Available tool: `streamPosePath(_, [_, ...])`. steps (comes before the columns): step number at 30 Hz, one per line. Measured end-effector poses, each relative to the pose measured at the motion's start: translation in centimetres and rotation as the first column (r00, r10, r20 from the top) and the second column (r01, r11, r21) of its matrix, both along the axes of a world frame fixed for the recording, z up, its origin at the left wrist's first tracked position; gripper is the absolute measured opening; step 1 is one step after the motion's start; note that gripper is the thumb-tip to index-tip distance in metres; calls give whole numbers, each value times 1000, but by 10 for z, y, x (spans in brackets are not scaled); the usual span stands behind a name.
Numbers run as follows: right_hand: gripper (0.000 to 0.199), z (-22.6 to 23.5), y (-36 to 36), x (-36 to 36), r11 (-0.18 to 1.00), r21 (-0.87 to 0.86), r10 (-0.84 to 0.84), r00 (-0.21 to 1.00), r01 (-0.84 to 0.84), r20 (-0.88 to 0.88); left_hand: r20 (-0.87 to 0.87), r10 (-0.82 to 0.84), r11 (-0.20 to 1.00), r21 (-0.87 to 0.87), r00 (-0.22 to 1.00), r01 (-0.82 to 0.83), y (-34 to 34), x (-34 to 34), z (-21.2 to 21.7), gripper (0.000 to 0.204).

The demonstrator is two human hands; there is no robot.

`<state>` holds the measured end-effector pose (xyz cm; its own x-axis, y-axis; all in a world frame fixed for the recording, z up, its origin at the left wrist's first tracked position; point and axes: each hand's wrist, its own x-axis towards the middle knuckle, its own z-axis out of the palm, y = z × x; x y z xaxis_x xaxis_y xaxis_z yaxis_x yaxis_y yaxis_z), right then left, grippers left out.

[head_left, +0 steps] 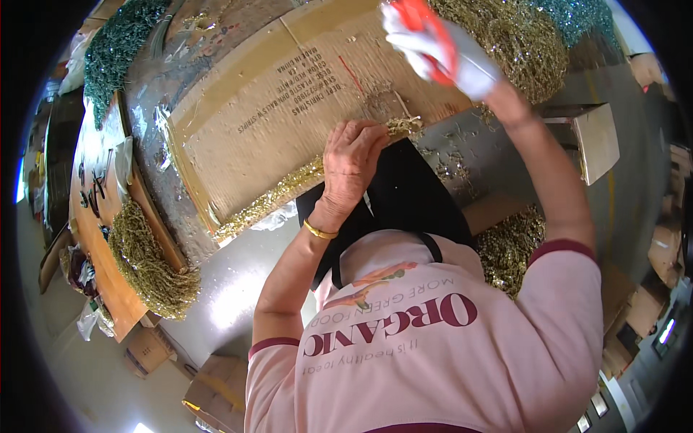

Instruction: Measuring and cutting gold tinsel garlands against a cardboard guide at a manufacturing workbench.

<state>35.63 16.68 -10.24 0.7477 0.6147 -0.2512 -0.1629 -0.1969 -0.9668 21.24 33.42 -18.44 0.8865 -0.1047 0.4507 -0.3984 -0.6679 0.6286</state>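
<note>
Running lower left to upper right, tinsel [285, 186] lies gripped by the left hand [351, 162]; right hand [437, 50], hold unclear; cardboard [216, 144] bears upside-down print.

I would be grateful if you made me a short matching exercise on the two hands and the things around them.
1. Left hand
2. Right hand
3. Gold tinsel strand
4. Bangle

A. Stretched along the near edge of the cardboard
B. Yellow and ring-shaped
C. Gloved in red and white
D. Bare, with fingers bent

Right pairs: 1-D, 2-C, 3-A, 4-B
</note>
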Motion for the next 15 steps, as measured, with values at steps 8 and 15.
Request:
streamPosePath(8, [59, -26, -76, -159, 985, 152, 30, 774, 86, -632, 0, -5, 1000, 12, 1000, 5, -5, 1, 5, 16])
streamPosePath(15, [65, -31, -54, -157, 944, -123, 165, 761, -307, -628, -4, -22, 1000, 9, 1000, 22, -3, 1, 3, 15])
